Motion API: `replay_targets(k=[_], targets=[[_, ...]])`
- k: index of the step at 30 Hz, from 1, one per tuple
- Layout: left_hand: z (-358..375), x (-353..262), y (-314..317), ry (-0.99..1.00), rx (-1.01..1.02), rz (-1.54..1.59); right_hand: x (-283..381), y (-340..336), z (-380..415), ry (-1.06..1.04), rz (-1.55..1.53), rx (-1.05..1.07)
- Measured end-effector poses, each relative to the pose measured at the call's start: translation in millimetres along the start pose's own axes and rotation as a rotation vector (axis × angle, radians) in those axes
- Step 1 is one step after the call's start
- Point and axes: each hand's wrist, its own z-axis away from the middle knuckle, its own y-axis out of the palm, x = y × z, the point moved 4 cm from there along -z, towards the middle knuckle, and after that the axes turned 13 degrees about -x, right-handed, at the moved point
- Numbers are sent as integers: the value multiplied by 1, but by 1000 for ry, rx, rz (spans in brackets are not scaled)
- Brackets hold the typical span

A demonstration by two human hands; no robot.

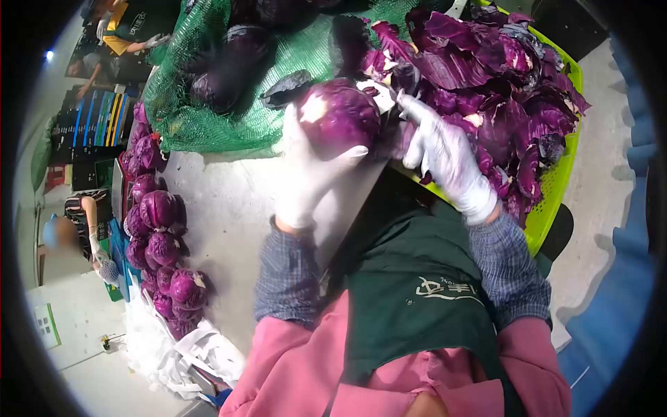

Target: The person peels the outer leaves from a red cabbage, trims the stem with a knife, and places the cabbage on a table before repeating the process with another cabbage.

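Note:
A red cabbage [340, 121] is held over the grey table [219, 201] by my left hand [306, 177], in a white glove. Its thumb lies along the cabbage's near side and its fingers go around the left side. Close against the cabbage's right side is my right hand [445, 153], gloved too, with its fingers curled and one reaching toward a pale patch at the top. A blurred dark purple shape shows below those fingers; I cannot make out what they grip. Behind the cabbage, a green mesh sack [208, 132] holds several more dark cabbages.
A yellow-green crate [573, 149] heaped with loose purple leaves [486, 90] stands at the right. Several trimmed cabbages [160, 210] line the table's left edge, with white bags [163, 347] at its near-left corner. Other people work at the left, one [87, 229] with gloved hands.

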Motion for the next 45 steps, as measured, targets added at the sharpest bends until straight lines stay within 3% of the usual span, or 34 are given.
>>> replay_targets(k=[1, 2, 3, 4, 5, 6, 10, 12, 16, 22, 27, 29, 31, 37, 40, 45], targets=[[-6, -1, -1, 87, 41, -56, -1, -7, -10, 136, 90, -42], [-13, 2, -3, 292, 88, -38, -6, -6, -23, 83, 154, -51], [-19, -1, -7, 291, 197, -72, -8, -1, -33, 30, 220, -63], [-23, -8, -6, 385, 226, -129, -8, 7, -40, 115, 185, 1], [-22, -13, -5, 475, 253, -189, -15, 14, -39, -69, 393, -4], [-16, -16, -1, 452, 240, -67, -23, 20, -38, -250, 607, -41], [3, -26, 20, 355, -54, -126, -6, 21, -19, -203, 755, -76], [16, -31, 25, 408, -69, -223, 10, 16, -10, -76, 826, -28], [23, -38, 29, 394, -110, -227, 4, 18, 4, -212, 878, -110], [32, -38, 32, 413, -186, -224, 4, 26, 10, -146, 854, -111], [35, -38, 35, 358, -142, -195, 3, 24, 19, -149, 803, -183], [35, -37, 34, 395, -155, -225, 8, 15, 14, -45, 822, -113], [37, -38, 34, 383, -150, -210, 9, 14, 14, -160, 824, -112], [36, -38, 35, 393, -186, -212, 9, 16, 13, -129, 860, -40], [38, -36, 34, 357, -169, -194, 17, 22, 10, -80, 1067, 7], [41, -38, 33, 370, -174, -226, -8, -16, -21, -145, 887, -189]])
